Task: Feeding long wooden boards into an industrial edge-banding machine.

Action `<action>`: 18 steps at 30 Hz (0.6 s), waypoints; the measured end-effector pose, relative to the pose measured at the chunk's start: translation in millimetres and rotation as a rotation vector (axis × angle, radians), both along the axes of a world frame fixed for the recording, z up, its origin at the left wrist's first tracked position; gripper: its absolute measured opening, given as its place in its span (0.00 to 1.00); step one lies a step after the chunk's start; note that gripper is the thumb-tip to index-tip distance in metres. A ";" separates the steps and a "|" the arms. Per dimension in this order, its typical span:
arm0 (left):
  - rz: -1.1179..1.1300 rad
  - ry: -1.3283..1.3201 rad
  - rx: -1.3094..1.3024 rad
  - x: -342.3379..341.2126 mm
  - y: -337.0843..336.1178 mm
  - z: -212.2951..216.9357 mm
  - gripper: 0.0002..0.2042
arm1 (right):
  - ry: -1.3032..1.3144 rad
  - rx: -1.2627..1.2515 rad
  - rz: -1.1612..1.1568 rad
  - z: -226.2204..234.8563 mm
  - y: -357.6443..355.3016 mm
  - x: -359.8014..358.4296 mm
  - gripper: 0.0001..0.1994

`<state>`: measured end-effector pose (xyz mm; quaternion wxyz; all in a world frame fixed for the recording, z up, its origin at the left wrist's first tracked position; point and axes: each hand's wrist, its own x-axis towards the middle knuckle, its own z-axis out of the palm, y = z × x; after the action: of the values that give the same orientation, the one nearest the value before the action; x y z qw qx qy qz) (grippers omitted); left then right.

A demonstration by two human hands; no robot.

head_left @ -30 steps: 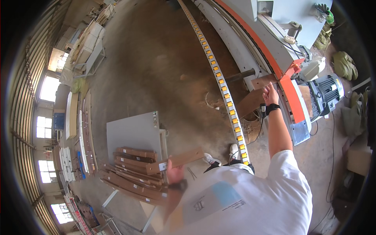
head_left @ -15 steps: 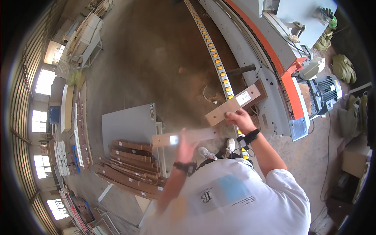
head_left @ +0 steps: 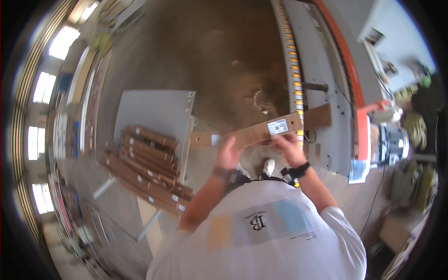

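I hold a long brown wooden strip (head_left: 249, 134) with white labels level in front of my chest, using both hands. My left hand (head_left: 228, 153) grips it from below near its left part. My right hand (head_left: 288, 145), with a dark band on the wrist, grips it near the right end, under a white label. A second brown piece (head_left: 321, 116) lies on the grey machine bed just behind the strip's right end. To my left, a pile of several similar brown strips (head_left: 149, 161) rests on a grey table (head_left: 154, 109).
A long grey machine with an orange edge (head_left: 351, 84) and a row of yellow rollers (head_left: 291, 65) runs along my right. A motor (head_left: 394, 142) sits at its near end. Brown dusty floor (head_left: 210, 56) lies ahead. Windows line the far left wall.
My right hand has brought the strip from the machine toward my body. My left hand has come up from the pile and taken hold of the strip too.
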<state>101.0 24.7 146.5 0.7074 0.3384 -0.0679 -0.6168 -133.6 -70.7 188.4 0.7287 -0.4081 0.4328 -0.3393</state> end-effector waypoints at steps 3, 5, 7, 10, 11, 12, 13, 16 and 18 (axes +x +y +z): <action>0.049 0.068 0.031 33.4 22.9 -12.0 0.13 | -0.062 -0.203 -0.105 4.6 -6.0 -13.3 0.26; 0.061 0.038 0.129 54.4 43.3 -19.8 0.14 | 0.136 -0.319 0.091 1.5 -2.9 -8.5 0.36; 0.093 0.056 0.163 69.9 63.5 -26.5 0.15 | 0.275 -0.387 0.288 -4.3 5.3 0.2 0.38; 0.143 0.215 0.197 88.1 85.5 -37.7 0.17 | 0.367 -0.321 0.369 -11.3 14.1 16.9 0.39; 0.118 0.236 0.178 93.9 92.2 -42.0 0.17 | 0.457 -0.398 0.399 -12.5 13.6 23.6 0.38; 0.082 0.256 0.148 99.1 98.6 -46.7 0.18 | 0.615 -0.441 0.420 -12.4 13.7 29.7 0.38; 0.098 0.271 0.162 103.7 105.7 -51.2 0.18 | 0.632 -0.499 0.430 -11.1 15.5 35.8 0.36; 0.037 0.221 0.168 121.3 117.6 -65.9 0.19 | 0.662 -0.619 0.571 -3.7 22.8 55.9 0.34; 0.023 0.287 0.182 134.0 121.0 -73.8 0.25 | 0.707 -0.624 0.638 -0.6 32.0 70.5 0.33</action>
<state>234.9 145.7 72.7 0.6832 0.3101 0.0938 -0.6544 -63.2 -38.7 187.8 0.4510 -0.8033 0.3848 -0.0570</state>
